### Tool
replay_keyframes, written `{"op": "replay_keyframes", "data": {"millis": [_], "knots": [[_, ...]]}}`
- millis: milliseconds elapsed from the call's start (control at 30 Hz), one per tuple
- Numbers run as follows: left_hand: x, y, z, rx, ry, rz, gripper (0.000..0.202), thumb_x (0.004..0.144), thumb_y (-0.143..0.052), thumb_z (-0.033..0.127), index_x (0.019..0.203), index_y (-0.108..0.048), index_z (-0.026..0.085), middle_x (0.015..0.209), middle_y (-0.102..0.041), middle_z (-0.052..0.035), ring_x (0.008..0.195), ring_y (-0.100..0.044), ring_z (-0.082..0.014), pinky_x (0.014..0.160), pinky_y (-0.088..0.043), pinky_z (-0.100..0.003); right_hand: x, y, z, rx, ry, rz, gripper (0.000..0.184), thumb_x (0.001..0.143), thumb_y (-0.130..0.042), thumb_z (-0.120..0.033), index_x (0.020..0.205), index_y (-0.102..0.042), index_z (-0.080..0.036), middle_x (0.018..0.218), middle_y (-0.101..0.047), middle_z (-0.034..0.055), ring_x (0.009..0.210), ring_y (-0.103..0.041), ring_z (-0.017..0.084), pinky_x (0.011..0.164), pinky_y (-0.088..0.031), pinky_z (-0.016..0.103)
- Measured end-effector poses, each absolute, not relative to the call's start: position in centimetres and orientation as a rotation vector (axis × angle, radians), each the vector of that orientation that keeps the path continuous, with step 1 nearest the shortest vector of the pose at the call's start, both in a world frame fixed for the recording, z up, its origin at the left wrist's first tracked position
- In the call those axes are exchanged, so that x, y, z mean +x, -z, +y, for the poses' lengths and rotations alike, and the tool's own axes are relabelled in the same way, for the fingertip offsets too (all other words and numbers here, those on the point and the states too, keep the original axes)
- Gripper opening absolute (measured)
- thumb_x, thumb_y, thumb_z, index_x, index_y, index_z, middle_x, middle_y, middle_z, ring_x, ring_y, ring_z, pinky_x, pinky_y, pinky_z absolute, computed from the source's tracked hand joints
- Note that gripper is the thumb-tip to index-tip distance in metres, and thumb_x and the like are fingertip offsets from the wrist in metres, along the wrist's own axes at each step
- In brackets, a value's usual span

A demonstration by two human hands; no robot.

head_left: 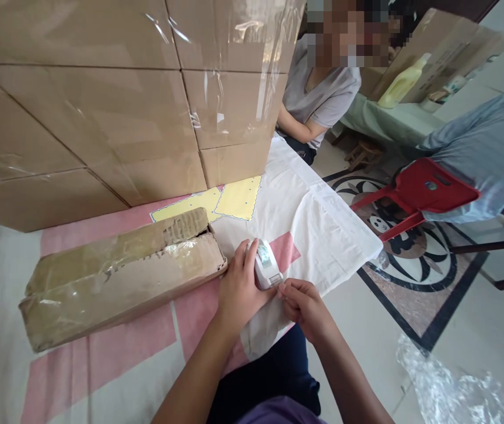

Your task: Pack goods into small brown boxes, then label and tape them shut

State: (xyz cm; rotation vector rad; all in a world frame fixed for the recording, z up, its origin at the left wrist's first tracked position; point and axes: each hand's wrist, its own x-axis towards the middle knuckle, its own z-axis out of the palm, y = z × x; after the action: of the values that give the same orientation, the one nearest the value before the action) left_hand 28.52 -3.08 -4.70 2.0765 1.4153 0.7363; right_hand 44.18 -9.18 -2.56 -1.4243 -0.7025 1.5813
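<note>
The left hand point(244, 282) was clasped around a small white gadget point(264, 264) with a greenish window, holding it at the near edge of the cloth-covered table point(322, 235). The right hand point(302, 306) had its thumb and forefinger pinched together at the gadget's near end; whether anything thin lay between them was too small to tell. The handling seemed to be midway: the gadget was already taken up and both hands were brought to it, yet neither had let go, and no finished result showed. Left of the hands lay a long cardboard box point(123, 291), worn and partly covered with shiny tape, a ragged seam along its top and a dark gap towards its right end, so its closing looked incomplete. Behind it, the big cartons point(123, 118) stood stacked with clear tape across them, apparently sealed. Yellow cards point(238, 197) lay flat at their foot, touched by neither hand. How much remained could not be judged from this view.
</note>
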Motion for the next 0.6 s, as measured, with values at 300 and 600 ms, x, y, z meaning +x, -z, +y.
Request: {"op": "replay_keyframes", "data": {"millis": [300,600], "knots": [[28.69,4.52,-2.97,2.049,-0.694,1.452,0.105,0.073,-0.081,0.039,0.157,-0.02,0.03,0.161,-0.036,-0.012,0.137,-0.05,-0.0368,0.101,-0.054,-0.048,43.52,3.03,-8.82,-1.546,-1.525,-0.761,0.039,0.083,-0.068,-0.053,0.065,-0.055,-0.02,0.042,-0.03,-0.0094,0.041,-0.019,0.006,0.044,-0.011,0.028],[28.68,4.47,-3.06,2.045,-0.681,1.475,0.104,0.071,-0.083,0.04,0.155,-0.023,0.028,0.161,-0.036,-0.0118,0.133,-0.054,-0.0374,0.101,-0.055,-0.048,43.84,3.18,-8.94,-1.633,-1.423,-0.959,0.042,0.09,-0.062,-0.054,0.067,-0.05,-0.021,0.048,-0.031,-0.0083,0.045,-0.023,0.008,0.046,-0.014,0.026]]}}
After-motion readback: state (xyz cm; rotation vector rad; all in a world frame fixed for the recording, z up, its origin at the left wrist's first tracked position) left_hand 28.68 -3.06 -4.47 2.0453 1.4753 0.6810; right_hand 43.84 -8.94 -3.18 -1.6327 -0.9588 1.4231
